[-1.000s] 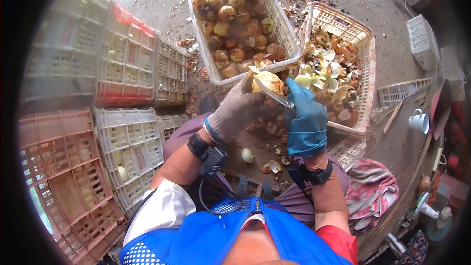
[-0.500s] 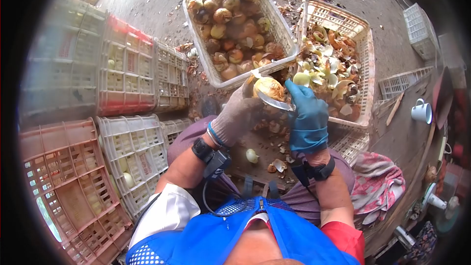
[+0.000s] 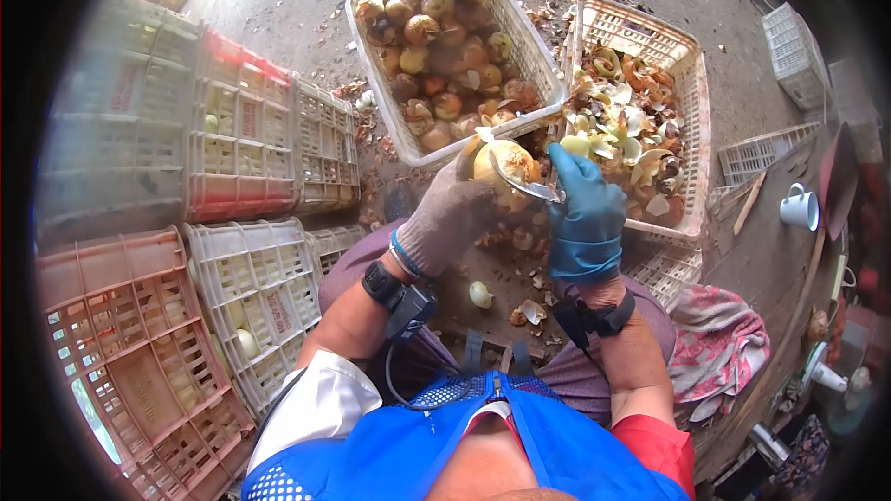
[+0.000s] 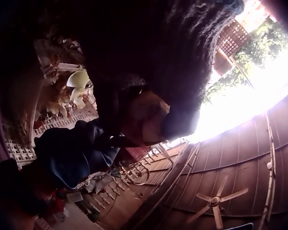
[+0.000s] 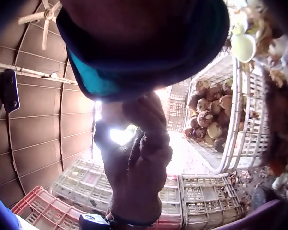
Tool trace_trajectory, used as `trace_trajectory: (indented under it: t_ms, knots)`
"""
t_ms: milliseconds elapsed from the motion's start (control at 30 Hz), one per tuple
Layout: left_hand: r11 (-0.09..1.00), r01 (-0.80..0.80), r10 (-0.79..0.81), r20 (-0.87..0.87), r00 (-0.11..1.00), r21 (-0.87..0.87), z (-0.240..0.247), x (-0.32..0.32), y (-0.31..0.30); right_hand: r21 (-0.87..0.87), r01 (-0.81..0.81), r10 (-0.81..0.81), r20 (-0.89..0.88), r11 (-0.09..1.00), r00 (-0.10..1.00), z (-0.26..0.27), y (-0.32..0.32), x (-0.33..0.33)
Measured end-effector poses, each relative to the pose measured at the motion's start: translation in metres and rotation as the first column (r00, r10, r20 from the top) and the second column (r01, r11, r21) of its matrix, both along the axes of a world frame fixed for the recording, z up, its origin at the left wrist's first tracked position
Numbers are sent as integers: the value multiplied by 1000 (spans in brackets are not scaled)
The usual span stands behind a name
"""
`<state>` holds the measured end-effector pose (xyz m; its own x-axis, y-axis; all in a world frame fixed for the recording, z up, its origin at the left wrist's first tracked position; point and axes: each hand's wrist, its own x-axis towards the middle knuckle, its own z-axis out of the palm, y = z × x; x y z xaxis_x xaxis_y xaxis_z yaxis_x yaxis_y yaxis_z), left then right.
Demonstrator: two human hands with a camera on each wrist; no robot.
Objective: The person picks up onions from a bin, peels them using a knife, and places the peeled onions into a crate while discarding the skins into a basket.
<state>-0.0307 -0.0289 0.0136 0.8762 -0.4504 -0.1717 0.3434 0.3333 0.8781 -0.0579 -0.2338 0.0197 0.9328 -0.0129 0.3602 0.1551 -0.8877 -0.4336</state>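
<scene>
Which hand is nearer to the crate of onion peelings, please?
The right hand, by the near left corner of the crate; the left hand, gripping the onion, is farther left.

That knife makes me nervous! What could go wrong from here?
The curved knife sits close to the left hand gripping the onion, so a slip could perhaps nick that hand, even through its glove. The onion might also twist loose while the right hand holds the knife at it. And the small pale bulb on the floor could get stepped on.
</scene>
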Motion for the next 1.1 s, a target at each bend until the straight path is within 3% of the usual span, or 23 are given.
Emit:
trace_trajectory:
  t_ms: [33,100,167,233,267,333,367,400,500,567,600,633,767,867,900,1000,1033,1100]
  knots:
    - [997,-24,18,-87,996,-72,5,0,-3,21,16,-15,-25,1000,1000,0,0,-1]
    - [940,-125,-23,-424,905,-318,18,0,-8,38,31,-28,-68,999,997,2,0,-2]
    - [999,41,-40,26,999,-12,-1,2,-9,32,29,-26,-105,999,994,7,1,0]
    - [969,43,-121,314,942,245,-4,0,-11,1,20,-20,-82,1000,996,6,4,0]
    - [947,17,-145,379,914,321,-2,-4,-12,-16,20,-21,-71,1000,997,5,3,0]
    - [973,48,-88,174,981,226,8,-6,-16,-28,21,-24,-111,999,994,6,-1,0]
    - [998,54,-48,-119,992,44,14,-4,-18,-34,20,-24,-130,999,991,6,-3,1]
    - [991,4,-57,-404,913,-130,17,-3,-19,-42,46,-50,-104,998,993,3,-6,2]
    - [974,-22,-59,-343,938,-227,11,-5,-20,-63,146,-150,-71,987,986,-18,-24,4]
    - [968,-24,-46,-269,962,-252,8,-1,-14,139,226,-195,-210,964,958,-39,-47,12]
    - [965,-30,-34,-235,971,-262,7,0,-10,232,269,-199,-285,935,937,-42,-53,16]
    - [974,-65,-4,-308,951,-215,7,1,-3,594,422,-96,-500,685,860,-46,-53,20]
    - [970,-67,7,-248,969,-234,19,9,2,751,390,197,-558,533,806,-15,-48,16]
    - [994,-89,82,-118,990,-60,-6,22,16,868,384,219,-460,315,861,-4,-38,15]
    - [995,-94,89,-148,985,-25,3,23,17,781,336,109,-454,527,884,-5,-32,13]
    - [985,-108,112,-21,994,132,5,29,21,784,491,135,-572,380,809,0,-32,14]
    - [948,-145,122,100,988,284,-1,31,24,826,485,141,-537,287,832,3,-32,15]
    - [947,-155,133,95,987,282,-2,31,25,770,392,121,-512,504,850,-8,-25,11]
